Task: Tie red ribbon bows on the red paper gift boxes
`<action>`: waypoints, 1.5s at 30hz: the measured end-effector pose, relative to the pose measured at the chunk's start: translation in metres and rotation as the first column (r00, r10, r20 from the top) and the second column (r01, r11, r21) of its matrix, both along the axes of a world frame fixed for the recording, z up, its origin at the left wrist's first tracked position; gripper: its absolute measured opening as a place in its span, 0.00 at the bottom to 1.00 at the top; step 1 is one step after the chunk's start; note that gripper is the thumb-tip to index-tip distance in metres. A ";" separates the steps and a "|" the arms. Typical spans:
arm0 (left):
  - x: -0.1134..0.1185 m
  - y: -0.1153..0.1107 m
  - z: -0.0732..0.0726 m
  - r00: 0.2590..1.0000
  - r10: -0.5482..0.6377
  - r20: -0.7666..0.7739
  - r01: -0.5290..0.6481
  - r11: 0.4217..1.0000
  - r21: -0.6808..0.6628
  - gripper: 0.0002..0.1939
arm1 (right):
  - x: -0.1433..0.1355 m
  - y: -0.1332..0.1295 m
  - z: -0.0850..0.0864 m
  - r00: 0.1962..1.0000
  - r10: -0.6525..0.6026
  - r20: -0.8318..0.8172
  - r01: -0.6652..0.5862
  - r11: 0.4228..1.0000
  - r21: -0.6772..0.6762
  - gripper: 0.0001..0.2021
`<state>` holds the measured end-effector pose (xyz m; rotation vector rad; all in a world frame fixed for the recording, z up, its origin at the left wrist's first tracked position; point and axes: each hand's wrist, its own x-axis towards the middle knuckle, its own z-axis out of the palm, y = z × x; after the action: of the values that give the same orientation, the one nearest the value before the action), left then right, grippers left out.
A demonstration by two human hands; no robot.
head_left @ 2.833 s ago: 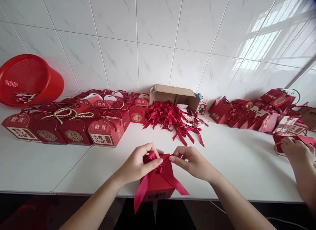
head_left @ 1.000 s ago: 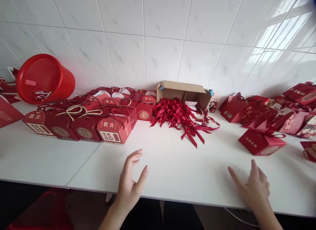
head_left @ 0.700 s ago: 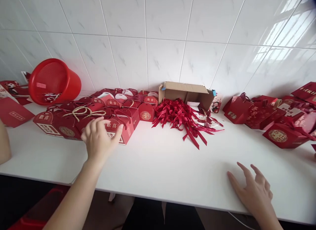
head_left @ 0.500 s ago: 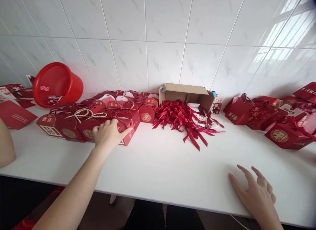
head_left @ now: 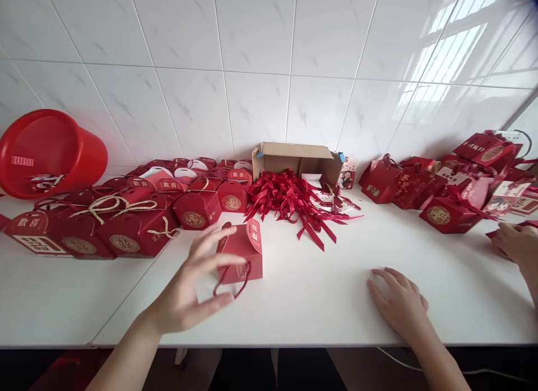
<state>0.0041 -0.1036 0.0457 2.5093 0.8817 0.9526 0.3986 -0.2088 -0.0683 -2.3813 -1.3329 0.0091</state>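
A small red gift box (head_left: 247, 251) stands on the white table, its dark red rope handle (head_left: 244, 287) hanging down on the near side. My left hand (head_left: 197, 279) is just left of this box with fingers spread; whether a fingertip touches it I cannot tell. On the right, my right hand (head_left: 399, 301) lies on the tabletop with fingers apart and nothing in it. Behind the box is a heap of dark red ribbons (head_left: 290, 195), spilling out of an open cardboard box (head_left: 302, 151).
Rows of red gift boxes (head_left: 126, 234) with rope handles fill the left, beside a tipped red bucket (head_left: 90, 156). More red boxes (head_left: 451, 212) stand at the right, where another person's hand (head_left: 516, 240) touches a red piece. A tiled wall (head_left: 252, 105) closes the back.
One red gift box has come out of the left rows toward the middle front, and my left hand's fingers have spread. The view has turned left-to-right, and another person's hand appears at the right.
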 end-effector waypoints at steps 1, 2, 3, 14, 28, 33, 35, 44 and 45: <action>0.000 0.005 -0.001 0.996 0.064 0.070 -0.061 0.998 -0.033 0.22 | -0.004 0.005 0.005 0.998 0.057 0.014 -0.057 0.998 0.002 0.19; 0.001 0.011 -0.003 0.983 0.134 0.122 -0.125 0.989 -0.077 0.26 | -0.008 0.012 0.010 0.991 0.128 0.022 -0.128 0.992 0.003 0.19; 0.002 0.018 -0.006 0.970 0.190 0.151 -0.170 0.976 -0.137 0.30 | -0.014 0.021 0.016 0.979 0.205 0.015 -0.205 0.979 0.004 0.19; 0.010 0.019 -0.029 0.974 0.019 0.226 0.072 0.919 -0.387 0.37 | -0.060 0.124 0.051 0.735 0.621 -0.272 -0.607 0.781 0.144 0.08; 0.038 -0.020 -0.053 0.893 0.201 0.403 -0.119 0.969 -0.218 0.26 | -0.057 0.129 0.056 0.798 0.424 -0.429 -0.312 0.899 0.308 0.11; 0.049 -0.038 -0.057 0.914 0.280 0.293 -0.322 0.941 0.103 0.14 | -0.069 0.128 0.047 0.717 0.509 -0.475 -0.322 0.848 0.422 0.08; 0.053 -0.041 -0.054 0.930 0.295 0.220 -0.330 0.933 0.144 0.13 | -0.069 0.122 0.060 0.641 0.603 -0.475 -0.332 0.776 0.537 0.08; 0.062 -0.040 -0.054 0.951 0.266 0.159 -0.283 0.955 0.093 0.21 | -0.036 0.043 0.179 0.361 0.909 -0.208 0.266 0.113 0.957 0.10; 0.062 -0.041 -0.053 0.953 0.258 0.160 -0.275 0.957 0.097 0.21 | -0.034 0.032 0.188 0.392 0.903 -0.176 0.288 0.061 0.956 0.17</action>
<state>0.0661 -0.1445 -0.0069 2.4167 1.1700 1.2907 0.3650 -0.1772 0.1193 -0.4345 -0.8489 0.3465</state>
